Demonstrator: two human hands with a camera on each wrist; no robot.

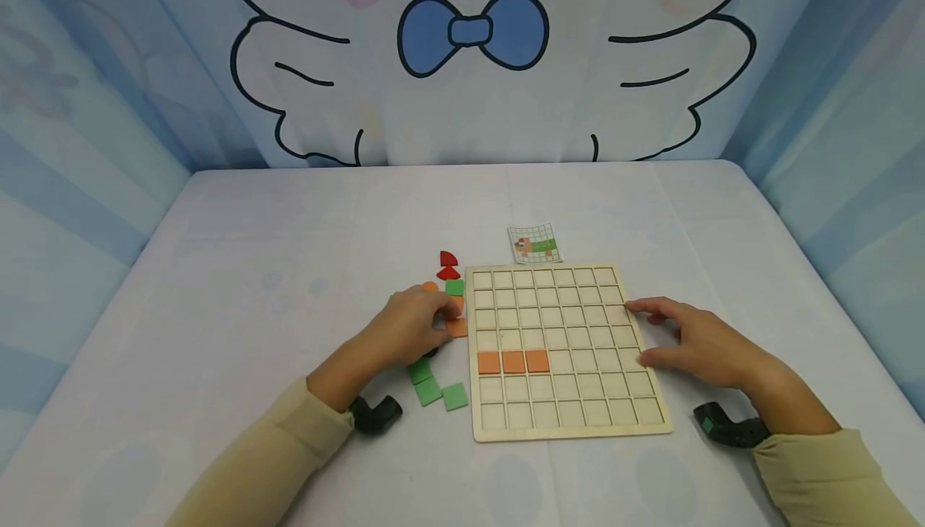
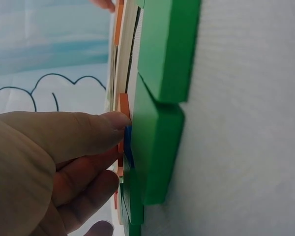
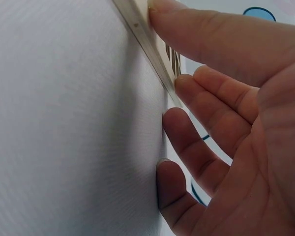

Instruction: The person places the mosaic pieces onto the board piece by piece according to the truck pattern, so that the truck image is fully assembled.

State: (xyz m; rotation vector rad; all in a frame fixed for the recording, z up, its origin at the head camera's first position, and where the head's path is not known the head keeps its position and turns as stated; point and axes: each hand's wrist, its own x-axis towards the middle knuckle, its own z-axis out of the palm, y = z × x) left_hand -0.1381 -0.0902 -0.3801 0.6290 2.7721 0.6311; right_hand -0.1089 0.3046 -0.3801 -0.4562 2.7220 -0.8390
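In the head view my left hand [image 1: 412, 323] is bent over the loose tiles left of the board. Its thumb and forefinger stand apart at an orange square tile [image 1: 457, 328] beside the board's left edge. In the left wrist view the thumb [image 2: 117, 120] touches an orange tile edge-on; whether it is pinched I cannot tell. My right hand [image 1: 697, 341] rests at the right edge of the wooden grid board [image 1: 571, 434], thumb and fingertips spread along it. Three orange tiles [image 1: 513, 362] fill the left cells of one row.
Green square tiles [image 1: 429, 391] lie near the left hand, and another green tile [image 1: 454, 287] beyond it. Red quarter-round pieces [image 1: 448, 259] sit past that. A pattern card [image 1: 535, 244] lies behind the board, showing a green and orange figure on a grid.
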